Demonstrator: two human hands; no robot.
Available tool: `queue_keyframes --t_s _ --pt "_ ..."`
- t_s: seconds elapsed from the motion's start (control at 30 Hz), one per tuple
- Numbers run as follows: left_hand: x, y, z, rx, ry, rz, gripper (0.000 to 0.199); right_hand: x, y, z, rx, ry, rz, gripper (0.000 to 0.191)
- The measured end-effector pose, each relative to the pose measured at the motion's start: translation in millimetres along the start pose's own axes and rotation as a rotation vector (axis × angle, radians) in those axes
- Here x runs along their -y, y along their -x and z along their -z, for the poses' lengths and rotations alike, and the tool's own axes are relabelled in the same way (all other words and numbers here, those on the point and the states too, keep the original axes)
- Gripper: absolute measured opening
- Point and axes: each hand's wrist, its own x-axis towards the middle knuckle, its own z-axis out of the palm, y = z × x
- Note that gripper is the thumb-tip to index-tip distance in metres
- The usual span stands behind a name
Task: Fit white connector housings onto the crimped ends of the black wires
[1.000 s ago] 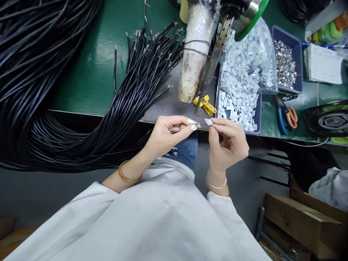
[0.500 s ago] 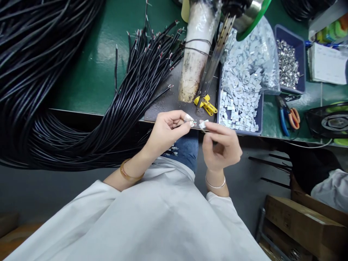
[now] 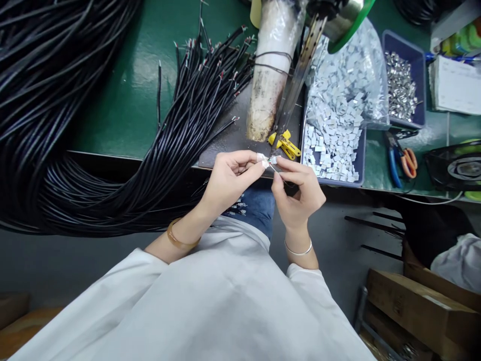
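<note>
A green bench [image 3: 124, 108] stretches left of the yellow cutter [image 3: 288, 147]; on the cutter's near side, the left hand [image 3: 233, 176] pinches thin wires [image 3: 268, 162] in closed fingertips, pointing right toward the plug [image 3: 273, 160], which the right hand [image 3: 299, 188] grips in bent fingers. The plug looks small, pale and blocky, its long axis too tiny to tell.

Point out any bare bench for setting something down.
Green tabletop is bare between the looped black cables and fanned cable ends; dark mat shows between those ends and the wrapped post. It's crowded around the right hand, yellow hand tool and connector tray.
</note>
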Motion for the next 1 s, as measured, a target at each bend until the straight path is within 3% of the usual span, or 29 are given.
queue_keyframes --t_s 0.1,0.43,0.77,1.0 --pt "-1 -1 -2.1 -0.043 -0.038 -0.023 0.014 -1 0 -4 -0.009 0.029 0.018 0.014" --pt "-6 -8 -7.0 -0.114 -0.091 -0.063 0.013 -4 -3 -8 0.054 -0.189 -0.262 0.003" --pt "-6 -6 -2.5 -0.084 -0.150 -0.029 0.013 -2 -6 -6 0.035 -0.131 -0.186 0.004" --pt "-8 -6 -4.4 -0.104 -0.156 -0.090 0.009 3 -13 -5 -0.013 -0.052 -0.129 0.013"
